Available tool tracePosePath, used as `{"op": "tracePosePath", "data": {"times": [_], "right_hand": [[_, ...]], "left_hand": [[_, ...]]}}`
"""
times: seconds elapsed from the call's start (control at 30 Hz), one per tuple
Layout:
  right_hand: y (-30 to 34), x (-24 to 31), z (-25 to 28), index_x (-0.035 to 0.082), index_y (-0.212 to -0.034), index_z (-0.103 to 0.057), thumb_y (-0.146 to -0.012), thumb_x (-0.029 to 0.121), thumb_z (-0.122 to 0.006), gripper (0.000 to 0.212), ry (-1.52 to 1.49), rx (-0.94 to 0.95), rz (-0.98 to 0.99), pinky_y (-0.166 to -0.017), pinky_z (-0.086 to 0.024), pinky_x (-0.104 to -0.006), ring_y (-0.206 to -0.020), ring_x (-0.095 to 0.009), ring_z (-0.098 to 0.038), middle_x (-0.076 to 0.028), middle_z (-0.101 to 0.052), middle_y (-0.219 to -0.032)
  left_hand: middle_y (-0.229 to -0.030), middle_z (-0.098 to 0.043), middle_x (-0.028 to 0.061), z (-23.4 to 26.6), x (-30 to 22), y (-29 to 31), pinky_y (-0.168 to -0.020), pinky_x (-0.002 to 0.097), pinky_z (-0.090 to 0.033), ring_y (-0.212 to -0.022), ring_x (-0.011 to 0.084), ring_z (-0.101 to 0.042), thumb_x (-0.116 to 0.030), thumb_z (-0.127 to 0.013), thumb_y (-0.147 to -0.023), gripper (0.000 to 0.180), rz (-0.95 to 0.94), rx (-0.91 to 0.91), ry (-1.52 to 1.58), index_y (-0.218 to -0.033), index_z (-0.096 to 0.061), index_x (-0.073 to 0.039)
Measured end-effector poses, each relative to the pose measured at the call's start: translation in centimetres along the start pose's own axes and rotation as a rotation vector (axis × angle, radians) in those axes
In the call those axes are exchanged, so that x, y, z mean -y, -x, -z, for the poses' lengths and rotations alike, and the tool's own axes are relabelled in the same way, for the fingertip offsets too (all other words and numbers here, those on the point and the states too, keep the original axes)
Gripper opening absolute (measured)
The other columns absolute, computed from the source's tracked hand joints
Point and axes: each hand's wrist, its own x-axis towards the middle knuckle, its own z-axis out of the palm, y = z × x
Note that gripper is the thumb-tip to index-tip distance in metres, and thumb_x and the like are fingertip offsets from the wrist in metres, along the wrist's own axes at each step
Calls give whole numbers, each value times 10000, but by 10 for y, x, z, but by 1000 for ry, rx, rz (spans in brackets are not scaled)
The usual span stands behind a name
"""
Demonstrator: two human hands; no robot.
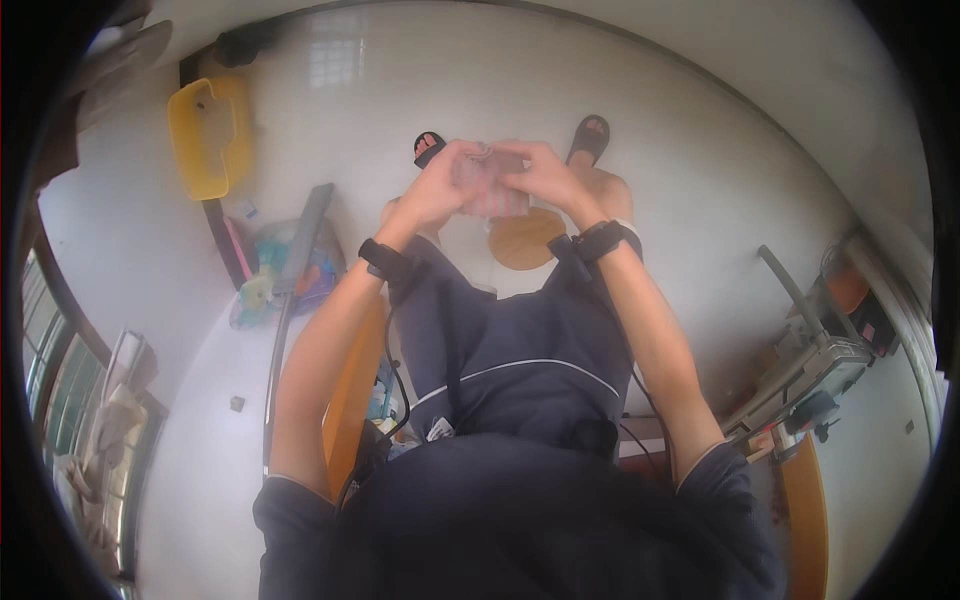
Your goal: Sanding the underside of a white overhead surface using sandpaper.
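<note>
Both of my hands are raised in front of my knees, holding a crumpled see-through plastic bag point(492, 203) with pinkish-red stripes near its lower end. My left hand point(440, 188) has its fingers closed on the bag's left side. From the other side my right hand point(548, 178) grips it, thumb and fingers bent towards the left hand. The fingertips nearly meet at the bag's top edge. Haze over the picture blurs the bag, and I cannot make out whether anything is inside. A round wooden disc, like a stool top point(524, 240), shows just below the bag.
At the far left a yellow plastic tub point(212, 140) lies on the pale floor. Nearer, a clear bag of colourful items point(290, 280) sits beside a grey metal bar point(308, 235). A metal frame point(805, 378) stands at the right. Cables hang beside my legs.
</note>
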Motion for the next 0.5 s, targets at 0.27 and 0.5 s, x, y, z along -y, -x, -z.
{"op": "tracePosePath", "data": {"times": [0.27,0.5], "right_hand": [[-108,-131,39,15,-1247,-678,-743,95,-680,510,121,28,-61,-879,-542,-368,-994,-314,-693,-167,-718,-1124],[-194,-102,62,30,-1237,-681,-778,57,-657,461,473,-198,306,-825,-559,-402,-893,-378,-712,-202,-731,-1015]], "left_hand": [[-1297,-607,141,-38,155,-118,-898,373,-536,-1164,231,-612,-64,-685,-901,415,33,7,238,-1281,-526,-11],[-1012,-705,194,16,132,-195,-714,486,-527,-886,417,-674,-54,-594,-895,360,-208,-175,-402,-1249,-526,-34]]}}
